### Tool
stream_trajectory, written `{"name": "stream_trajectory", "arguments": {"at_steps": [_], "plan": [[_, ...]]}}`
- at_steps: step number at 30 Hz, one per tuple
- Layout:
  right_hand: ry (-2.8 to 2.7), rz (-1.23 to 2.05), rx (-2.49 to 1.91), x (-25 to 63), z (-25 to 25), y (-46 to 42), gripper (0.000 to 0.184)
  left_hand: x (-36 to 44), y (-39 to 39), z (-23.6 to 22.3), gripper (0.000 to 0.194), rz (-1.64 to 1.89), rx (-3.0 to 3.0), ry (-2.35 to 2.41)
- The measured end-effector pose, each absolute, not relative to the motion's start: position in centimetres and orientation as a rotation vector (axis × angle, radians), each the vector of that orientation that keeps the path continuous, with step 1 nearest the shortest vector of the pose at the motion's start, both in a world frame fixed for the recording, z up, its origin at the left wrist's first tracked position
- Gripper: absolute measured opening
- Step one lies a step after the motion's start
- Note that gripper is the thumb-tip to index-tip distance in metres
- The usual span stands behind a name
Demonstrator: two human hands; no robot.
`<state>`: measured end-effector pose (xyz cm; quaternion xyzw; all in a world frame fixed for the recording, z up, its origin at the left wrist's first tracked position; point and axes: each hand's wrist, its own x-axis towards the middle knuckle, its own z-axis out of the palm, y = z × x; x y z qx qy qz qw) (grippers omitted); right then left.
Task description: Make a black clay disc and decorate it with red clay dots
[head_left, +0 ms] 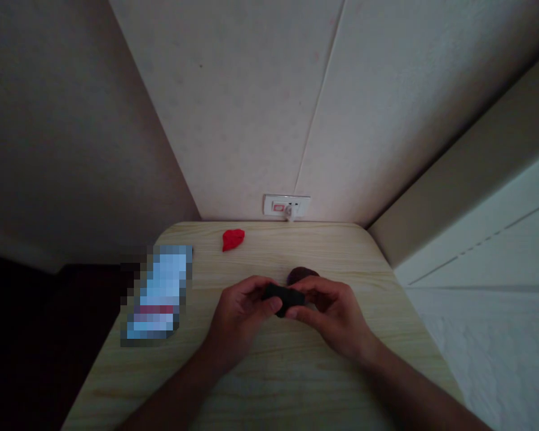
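Between my two hands is a small black lump [287,297], soft-looking and roughly oblong; its exact kind does not show. My left hand [245,311] pinches its left end, thumb in front and fingers behind. From the other side, the thumb and fingers of my right hand [336,308] grip the right end. Just behind the lump, a dark purplish-brown rounded piece [302,275] rests on the table, partly covered by my right fingers. Farther back and to the left lies a crumpled red piece [233,239], apart from both hands.
The light wooden table [278,383] has rounded back corners and meets the wall. A blurred-out phone-like screen [161,293] lies at its left edge. Behind the table, a wall socket [286,206] has a plug in it. White quilted bedding [503,347] is at the right.
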<state>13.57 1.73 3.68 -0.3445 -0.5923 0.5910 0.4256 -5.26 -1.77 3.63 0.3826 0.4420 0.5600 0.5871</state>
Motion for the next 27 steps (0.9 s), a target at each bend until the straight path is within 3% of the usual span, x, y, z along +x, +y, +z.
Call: {"name": "stream_trajectory", "arguments": {"at_steps": [7,11,15,19,24,27], "plan": [[-1.285,1.840,-0.759,13.6,3.8,2.1,0.015,-4.6,-1.8,2.9,0.018,1.262,0.595,0.755],[-1.235,1.850,-0.739,13.4,3.6,2.4,0.022,-4.3,-1.9,3.1,0.018,1.251,0.508,0.662],[-1.226,1.587,-0.833,13.2,3.5,2.2,0.032,-4.6,-1.6,2.8,0.022,1.302,0.493,0.786],[-1.428,1.288,-0.905,13.3,3.2,1.8,0.026,-4.6,-1.3,2.2,0.022,1.343,0.558,0.940],[-1.751,1.032,-0.799,13.8,2.7,1.7,0.052,-4.7,-1.2,1.5,0.019,1.312,0.689,0.986],[-1.952,0.937,-0.789,13.9,2.8,1.8,0.054,-4.7,-1.3,1.5,0.014,1.299,0.820,0.942]]}}
